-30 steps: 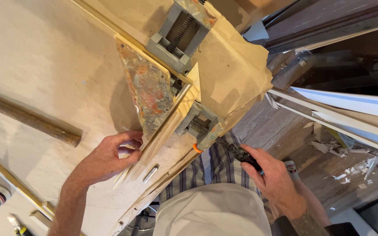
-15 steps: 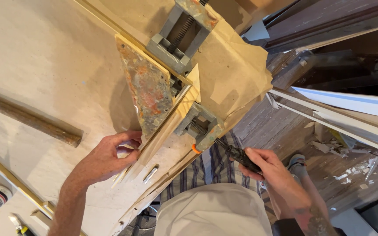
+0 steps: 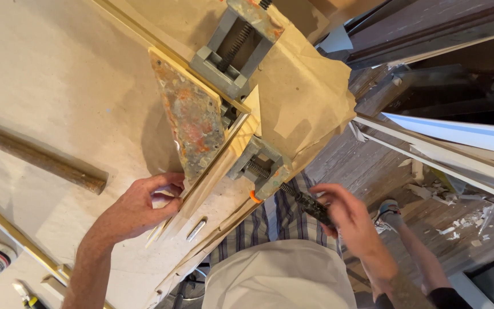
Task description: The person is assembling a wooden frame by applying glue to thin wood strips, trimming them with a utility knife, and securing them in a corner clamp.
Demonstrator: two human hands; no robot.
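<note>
Clamp (image 3: 258,166): grips wooden strip (image 3: 218,171) on worktop (image 3: 58,103).
Right hand (image 3: 344,217): shifted along clamp handle (image 3: 310,205), fingers now curled around it.
Left hand (image 3: 141,206): unchanged, pinching strip's end.

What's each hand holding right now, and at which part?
Left hand: fingers press the lower end of the wooden moulding strip clamped in the corner vise. Right hand: fingers grip the vise's dark screw handle.
</note>
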